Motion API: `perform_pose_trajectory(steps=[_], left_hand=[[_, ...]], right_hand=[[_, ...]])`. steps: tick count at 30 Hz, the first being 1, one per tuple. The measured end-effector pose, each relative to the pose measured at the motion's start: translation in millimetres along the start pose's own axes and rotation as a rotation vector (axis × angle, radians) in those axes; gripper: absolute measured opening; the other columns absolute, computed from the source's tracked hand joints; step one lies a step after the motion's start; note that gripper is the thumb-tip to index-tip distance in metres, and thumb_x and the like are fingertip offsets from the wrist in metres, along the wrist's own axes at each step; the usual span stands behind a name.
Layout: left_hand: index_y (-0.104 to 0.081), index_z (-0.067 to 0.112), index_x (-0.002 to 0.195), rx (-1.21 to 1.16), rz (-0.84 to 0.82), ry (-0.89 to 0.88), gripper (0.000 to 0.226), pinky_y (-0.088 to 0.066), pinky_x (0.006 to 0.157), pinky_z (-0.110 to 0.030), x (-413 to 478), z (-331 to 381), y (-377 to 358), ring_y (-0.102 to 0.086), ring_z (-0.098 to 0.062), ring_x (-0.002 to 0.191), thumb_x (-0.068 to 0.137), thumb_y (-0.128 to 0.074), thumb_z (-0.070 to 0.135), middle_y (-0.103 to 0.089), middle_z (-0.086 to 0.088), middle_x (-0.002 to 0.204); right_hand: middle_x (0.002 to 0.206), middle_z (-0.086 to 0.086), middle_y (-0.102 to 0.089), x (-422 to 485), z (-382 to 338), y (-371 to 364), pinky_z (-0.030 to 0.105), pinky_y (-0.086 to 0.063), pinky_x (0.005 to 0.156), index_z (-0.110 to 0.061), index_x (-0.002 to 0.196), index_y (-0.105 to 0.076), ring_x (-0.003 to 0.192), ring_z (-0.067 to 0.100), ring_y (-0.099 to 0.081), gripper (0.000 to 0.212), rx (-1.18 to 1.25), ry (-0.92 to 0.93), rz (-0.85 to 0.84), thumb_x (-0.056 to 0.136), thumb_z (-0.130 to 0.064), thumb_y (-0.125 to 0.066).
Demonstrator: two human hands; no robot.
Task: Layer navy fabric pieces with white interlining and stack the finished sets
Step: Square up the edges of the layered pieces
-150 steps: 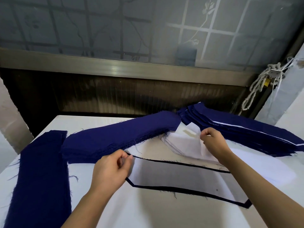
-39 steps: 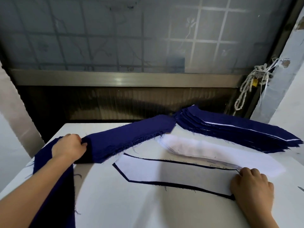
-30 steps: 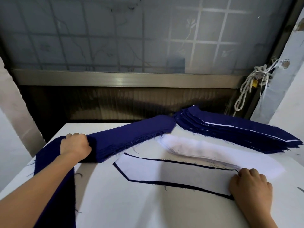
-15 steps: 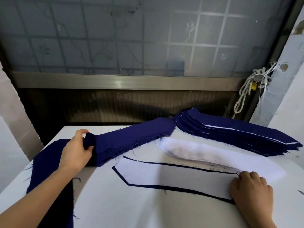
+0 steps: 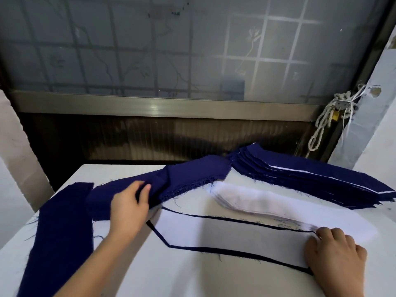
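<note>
A white interlining piece on a navy piece, the layered set (image 5: 225,239), lies flat in the middle of the white table (image 5: 192,279), navy showing only as a thin border. My right hand (image 5: 336,254) rests on its right end with bent fingers, pressing it down. My left hand (image 5: 128,209) grips the top piece of the navy stack (image 5: 192,174), which is rumpled and lifted near my fingers. A pile of loose white interlining (image 5: 257,200) lies behind the set. The stack of finished sets (image 5: 310,179) sits at the back right.
Another long navy pile (image 5: 60,232) runs down the table's left side to the near edge. A frosted window and a metal sill stand behind the table. A knotted rope (image 5: 325,123) hangs by the wall at the right.
My left hand has slid right along the navy stack from its left end, pulling the top piece up into a fold. My right hand has stayed on the set's right end.
</note>
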State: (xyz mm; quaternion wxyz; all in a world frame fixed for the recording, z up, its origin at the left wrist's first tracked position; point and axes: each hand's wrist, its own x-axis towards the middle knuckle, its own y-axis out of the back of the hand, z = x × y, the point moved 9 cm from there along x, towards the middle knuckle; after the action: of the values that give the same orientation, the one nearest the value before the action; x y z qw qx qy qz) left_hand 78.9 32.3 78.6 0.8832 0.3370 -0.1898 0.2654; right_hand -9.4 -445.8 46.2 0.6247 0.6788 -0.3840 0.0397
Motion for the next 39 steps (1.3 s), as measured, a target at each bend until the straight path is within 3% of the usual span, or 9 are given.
perform_pose_trajectory(steps=[4,9,14,17,19,24,26,30,39], left_hand=[[-0.068,0.011,0.110,-0.169,-0.120,-0.057,0.021,-0.045,0.059,-0.019,-23,12,-29,-0.061,-0.005,0.061,0.098,-0.058,0.025,-0.067,0.008,0.070],[-0.073,0.005,0.108,-0.110,-0.001,-0.212,0.017,-0.041,0.063,-0.002,-41,18,-24,-0.055,0.007,0.064,0.094,-0.064,0.008,-0.064,0.012,0.070],[-0.074,0.002,0.101,-0.024,0.081,-0.516,0.028,-0.053,0.061,-0.026,-55,35,-20,-0.064,-0.008,0.067,0.096,-0.053,0.019,-0.071,0.001,0.082],[-0.074,0.002,0.099,0.013,0.069,-0.637,0.027,-0.051,0.056,-0.030,-64,46,-23,-0.065,-0.016,0.064,0.096,-0.050,0.015,-0.069,0.000,0.080],[-0.072,0.002,0.097,0.015,0.063,-0.662,0.026,-0.050,0.057,-0.029,-66,49,-23,-0.064,-0.018,0.063,0.097,-0.048,0.012,-0.068,-0.003,0.080],[-0.060,0.004,0.102,-0.138,0.159,-0.471,0.021,-0.045,0.064,-0.013,-59,41,-3,-0.053,-0.010,0.062,0.099,-0.042,0.016,-0.060,0.003,0.078],[-0.063,-0.005,0.101,-0.172,0.212,-0.284,0.022,-0.039,0.066,-0.002,-52,23,2,-0.049,-0.007,0.055,0.094,-0.046,0.008,-0.057,0.006,0.072],[-0.058,0.003,0.101,-0.265,0.241,-0.080,0.026,-0.038,0.055,-0.009,-46,2,6,-0.047,-0.017,0.054,0.098,-0.038,0.020,-0.052,0.012,0.067],[-0.063,0.015,0.102,-0.347,0.268,0.092,0.019,-0.043,0.063,-0.007,-41,-20,3,-0.059,-0.001,0.075,0.104,-0.047,0.026,-0.062,0.017,0.081]], right_hand=[[0.081,0.021,-0.059,-2,-4,4,0.050,-0.036,0.081,-0.003,0.079,-0.066,0.080,0.043,-0.058,0.020,0.019,0.055,0.090,0.081,-0.019,-0.055],[0.089,0.013,-0.061,-5,-34,5,0.049,-0.035,0.086,-0.007,0.091,-0.068,0.082,0.038,-0.059,0.044,0.041,0.253,0.066,0.080,-0.036,-0.037],[0.116,0.002,-0.063,-35,-151,9,0.040,-0.033,0.096,-0.015,0.117,-0.062,0.106,0.026,-0.061,0.040,0.285,0.611,-0.048,0.080,-0.031,-0.059],[0.144,-0.011,-0.046,-56,-231,8,0.038,-0.021,0.116,-0.027,0.142,-0.036,0.137,0.010,-0.038,0.073,0.453,0.769,-0.234,0.078,-0.028,-0.071],[0.147,-0.012,-0.043,-65,-272,8,0.039,-0.011,0.120,-0.028,0.145,-0.031,0.142,0.006,-0.028,0.075,0.549,0.860,-0.322,0.080,-0.023,-0.071],[0.099,-0.008,-0.065,-60,-306,-6,0.038,-0.003,0.120,-0.023,0.104,-0.063,0.110,0.008,-0.053,0.021,0.439,0.960,-0.375,0.090,-0.015,-0.051],[0.088,-0.005,-0.064,-50,-293,-13,0.038,-0.006,0.120,-0.021,0.095,-0.066,0.092,0.014,-0.057,0.021,0.339,0.945,-0.334,0.086,-0.010,-0.050],[0.076,-0.005,-0.065,-26,-246,-5,0.040,-0.033,0.112,-0.020,0.084,-0.069,0.077,0.015,-0.062,0.029,0.274,0.916,-0.138,0.065,0.002,-0.065],[0.077,-0.001,-0.068,24,-85,11,0.045,-0.038,0.102,-0.010,0.087,-0.072,0.072,0.026,-0.064,0.032,0.272,0.556,0.074,0.065,0.013,-0.075]])
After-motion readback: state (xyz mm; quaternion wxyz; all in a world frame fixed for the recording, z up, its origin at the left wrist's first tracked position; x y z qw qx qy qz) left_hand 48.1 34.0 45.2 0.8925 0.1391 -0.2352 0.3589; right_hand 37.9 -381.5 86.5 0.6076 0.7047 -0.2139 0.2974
